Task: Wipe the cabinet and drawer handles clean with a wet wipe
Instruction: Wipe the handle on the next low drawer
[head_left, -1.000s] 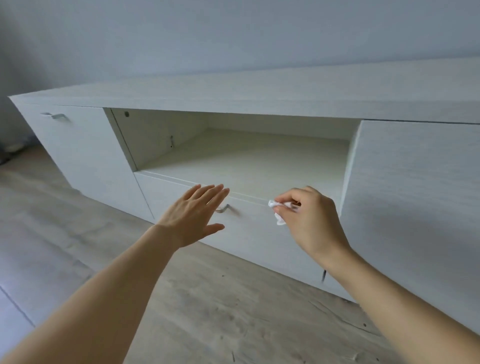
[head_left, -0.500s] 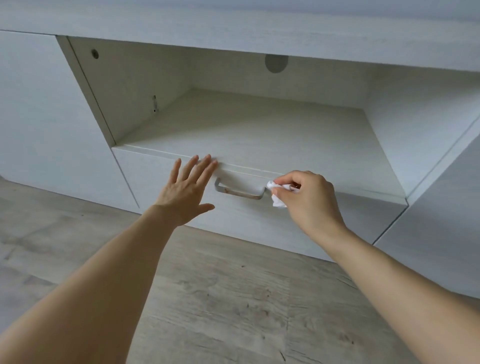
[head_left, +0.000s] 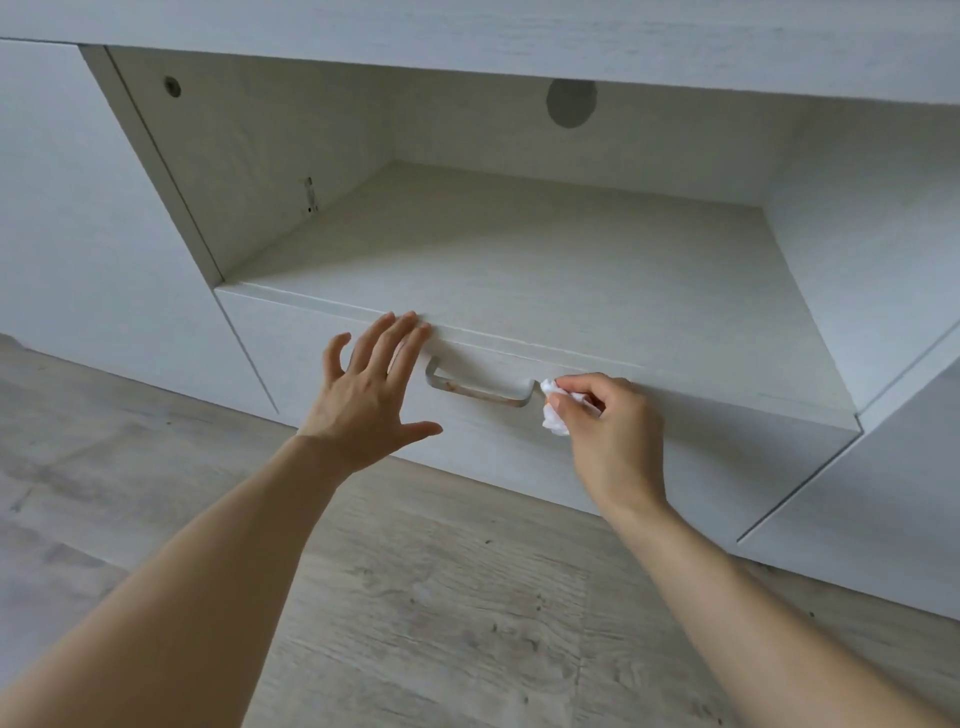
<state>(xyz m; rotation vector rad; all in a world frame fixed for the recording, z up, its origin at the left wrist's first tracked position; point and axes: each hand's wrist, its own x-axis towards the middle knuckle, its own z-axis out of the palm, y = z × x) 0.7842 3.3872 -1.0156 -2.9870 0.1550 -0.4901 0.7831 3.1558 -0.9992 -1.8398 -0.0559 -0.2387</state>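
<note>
The wet wipe (head_left: 551, 415) is a small white ball, and we pinch it in the fingers and thumb of our right hand (head_left: 610, 431). It sits right at the right end of the drawer handle (head_left: 480, 387), which is a shiny metal bar with brownish marks on it. The handle is on the front of the white drawer (head_left: 519, 447), under the open shelf (head_left: 545, 270) of the cabinet (head_left: 78, 208). Our left hand (head_left: 366, 400) is spread flat, with its fingertips at the top edge of the drawer, just left of the handle. Below is a grey wood floor (head_left: 441, 597).
</note>
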